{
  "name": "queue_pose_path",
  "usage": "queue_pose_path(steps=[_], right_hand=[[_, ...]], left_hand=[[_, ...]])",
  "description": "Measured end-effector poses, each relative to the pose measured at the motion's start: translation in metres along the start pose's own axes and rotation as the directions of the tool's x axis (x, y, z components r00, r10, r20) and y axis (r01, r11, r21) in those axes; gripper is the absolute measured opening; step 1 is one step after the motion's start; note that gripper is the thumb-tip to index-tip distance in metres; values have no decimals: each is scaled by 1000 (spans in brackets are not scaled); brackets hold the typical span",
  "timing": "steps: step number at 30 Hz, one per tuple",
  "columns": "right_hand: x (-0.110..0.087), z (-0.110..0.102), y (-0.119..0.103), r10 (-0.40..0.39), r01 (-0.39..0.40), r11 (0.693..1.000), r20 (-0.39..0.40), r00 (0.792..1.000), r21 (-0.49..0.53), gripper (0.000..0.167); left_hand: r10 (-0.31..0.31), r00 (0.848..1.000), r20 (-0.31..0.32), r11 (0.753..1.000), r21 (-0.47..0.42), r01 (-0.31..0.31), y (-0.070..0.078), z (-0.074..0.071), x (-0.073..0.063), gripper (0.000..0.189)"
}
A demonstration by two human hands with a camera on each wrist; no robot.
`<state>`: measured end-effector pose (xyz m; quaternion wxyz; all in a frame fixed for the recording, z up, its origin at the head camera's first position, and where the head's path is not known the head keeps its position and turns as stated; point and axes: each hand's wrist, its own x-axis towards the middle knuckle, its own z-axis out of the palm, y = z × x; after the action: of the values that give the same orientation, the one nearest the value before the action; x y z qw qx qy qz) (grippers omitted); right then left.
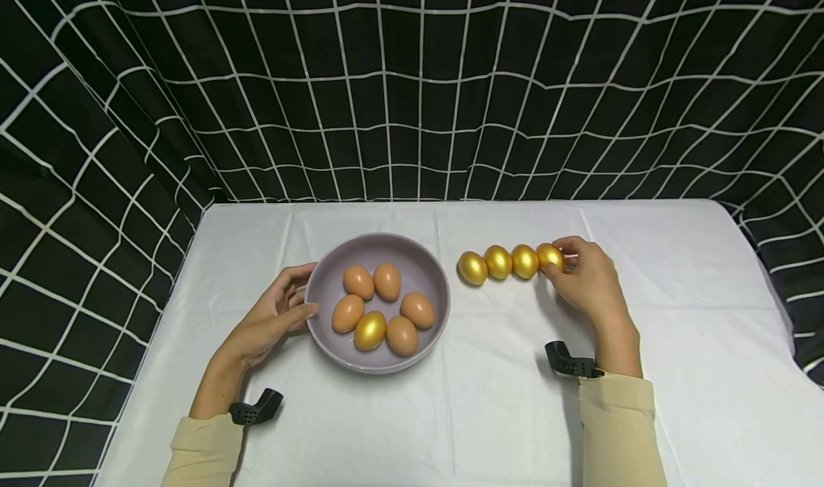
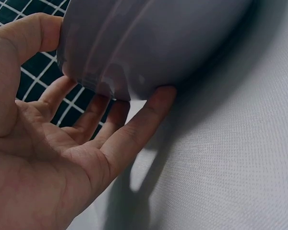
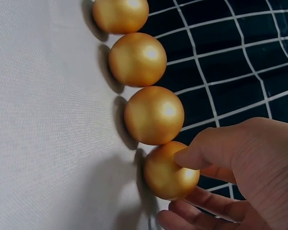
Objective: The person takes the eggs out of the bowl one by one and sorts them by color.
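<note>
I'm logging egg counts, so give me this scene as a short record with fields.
bowl: on white cloth
in bowl: five brown eggs, one gold egg
row right of bowl: four gold eggs
left hand: holds the bowl's side
right hand: grips the row's rightmost egg
backdrop: black curtain, white grid lines

No lettering, number, brand or sign can be read anywhere.
</note>
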<state>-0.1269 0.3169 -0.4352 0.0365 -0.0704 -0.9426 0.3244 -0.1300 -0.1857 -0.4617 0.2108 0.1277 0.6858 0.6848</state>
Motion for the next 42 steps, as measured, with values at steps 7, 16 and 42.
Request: queue_pose_path(steps=[7, 16, 42], right_hand=[[-3, -5, -4, -7, 7, 1000, -19, 1000, -9, 44], [-6, -10, -20, -48, 47, 999, -65, 997, -19, 44], [-19, 19, -91, -247, 244, 964, 24, 969, 103, 36]], left_hand=[[-4, 1000, -7, 1000, 5, 4, 0, 1, 0, 72], [13, 1000, 13, 1000, 12, -13, -1, 1, 3, 71], [7, 1000, 7, 1000, 20, -7, -2, -1, -1, 70]])
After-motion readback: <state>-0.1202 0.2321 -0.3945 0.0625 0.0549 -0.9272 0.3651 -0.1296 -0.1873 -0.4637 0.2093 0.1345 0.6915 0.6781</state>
